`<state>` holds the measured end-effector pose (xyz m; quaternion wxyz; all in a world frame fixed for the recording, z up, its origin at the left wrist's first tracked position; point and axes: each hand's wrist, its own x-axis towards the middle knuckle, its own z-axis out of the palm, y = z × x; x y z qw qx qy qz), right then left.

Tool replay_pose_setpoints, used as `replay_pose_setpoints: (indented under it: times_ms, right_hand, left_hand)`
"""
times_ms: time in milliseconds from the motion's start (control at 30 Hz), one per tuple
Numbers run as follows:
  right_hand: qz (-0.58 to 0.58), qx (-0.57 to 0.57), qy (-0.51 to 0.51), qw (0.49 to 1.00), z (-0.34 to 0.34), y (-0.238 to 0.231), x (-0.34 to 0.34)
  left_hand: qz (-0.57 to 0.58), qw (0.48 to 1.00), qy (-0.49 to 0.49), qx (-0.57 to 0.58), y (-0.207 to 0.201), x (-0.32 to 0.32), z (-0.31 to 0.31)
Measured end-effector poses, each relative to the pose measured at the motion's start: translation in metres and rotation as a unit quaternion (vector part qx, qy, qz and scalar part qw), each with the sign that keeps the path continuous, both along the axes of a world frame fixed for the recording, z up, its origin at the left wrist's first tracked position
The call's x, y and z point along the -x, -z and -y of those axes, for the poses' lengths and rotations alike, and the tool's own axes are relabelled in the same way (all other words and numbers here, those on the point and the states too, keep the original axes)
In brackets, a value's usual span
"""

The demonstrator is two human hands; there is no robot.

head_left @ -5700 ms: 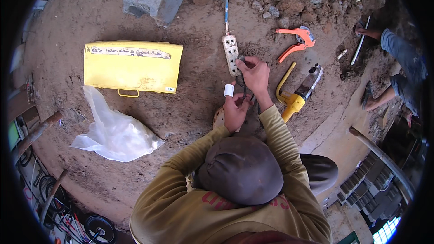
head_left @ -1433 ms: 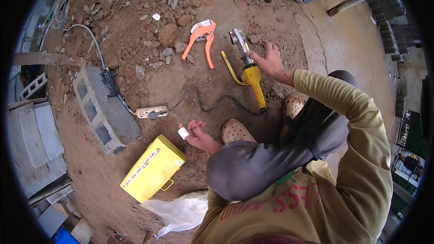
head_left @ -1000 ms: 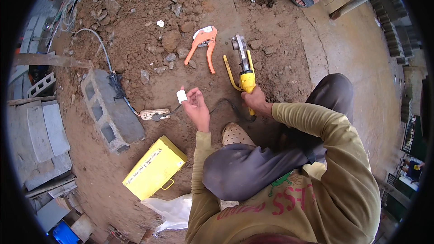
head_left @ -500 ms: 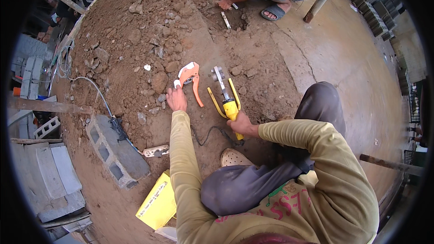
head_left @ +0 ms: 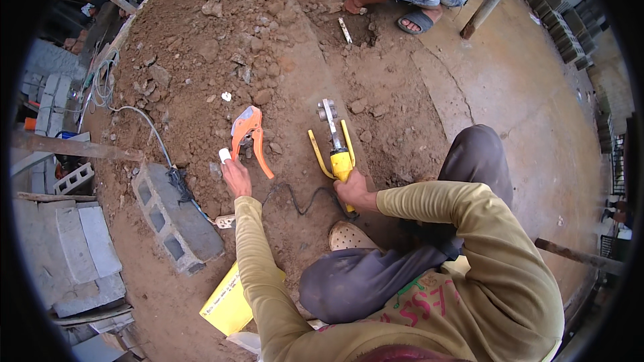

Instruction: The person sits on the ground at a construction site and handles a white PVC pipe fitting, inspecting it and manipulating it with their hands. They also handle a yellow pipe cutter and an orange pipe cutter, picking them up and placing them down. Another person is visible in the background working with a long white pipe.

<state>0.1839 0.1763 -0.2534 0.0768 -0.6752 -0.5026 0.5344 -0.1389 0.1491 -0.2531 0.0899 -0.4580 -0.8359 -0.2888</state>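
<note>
Yellow tool (head_left: 341,163) at centre, head pointing far; my right hand (head_left: 354,190) wrapped firmly round its handle. White fitting (head_left: 225,155) sits at fingertips of my left hand (head_left: 236,178). Same fingers just beside handle of orange cutter (head_left: 248,121), left of tool; whether they grip cutter, cannot tell. Yellow case (head_left: 231,305) near left, partly hidden by my left sleeve (head_left: 268,275). Concrete block (head_left: 186,214) farther off, left.

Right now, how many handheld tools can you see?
2: the orange scissor-shaped pipe cutter at the left hand, and the yellow metal-headed tool in the right hand. Others may be hidden.
</note>
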Motion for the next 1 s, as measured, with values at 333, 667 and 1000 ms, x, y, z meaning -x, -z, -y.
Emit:
replay_pose_setpoints:
  times_ms: [333, 667, 1000]
  right_hand:
    - [-0.021, -0.054, 0.032, 0.998, 0.014, -0.018, 0.09]
    - [-0.178, 0.1, 0.155, 0.967, -0.045, -0.063, 0.104]
    - [-0.097, 0.045, 0.03, 0.994, -0.106, -0.028, 0.084]
  left_hand:
    - [-0.108, 0.993, -0.018, 0.04, -0.006, 0.049, 0.049]
    - [0.022, 0.994, -0.094, 0.044, -0.018, 0.03, 0.065]
    - [0.226, 0.972, 0.054, 0.041, -0.018, -0.15, 0.067]
